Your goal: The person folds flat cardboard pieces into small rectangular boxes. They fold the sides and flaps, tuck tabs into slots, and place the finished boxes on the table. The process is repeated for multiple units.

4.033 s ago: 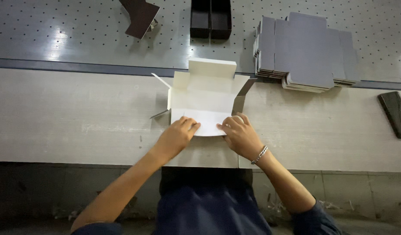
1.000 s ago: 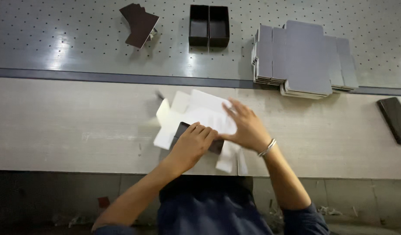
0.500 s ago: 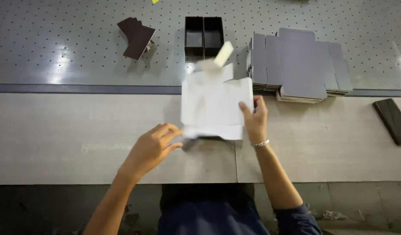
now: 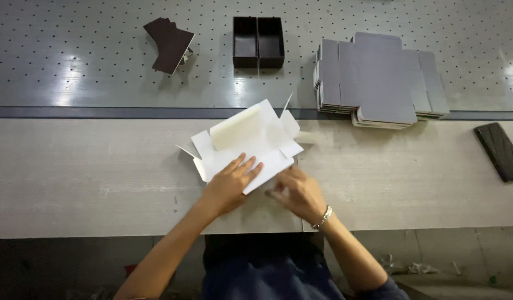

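Left hand (image 4: 229,183) flat, fingers spread on white box blank (image 4: 246,144) at bench edge; right hand (image 4: 297,193) pinches its corner flap. Risk: blank skews, crease misfolds

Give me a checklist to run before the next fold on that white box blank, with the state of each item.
1. White box blank lies on the table: ok.
2. Left hand flat on the blank's near panel, pinning it: ok.
3. Right hand at the blank's near right corner; whether it grips a flap: cannot tell, blurred.
4. One long panel already stands raised: ok.
5. Stack of grey blanks lies apart from the work: ok.
6. Dark phone-like slab off to the right, out of the way: ok.
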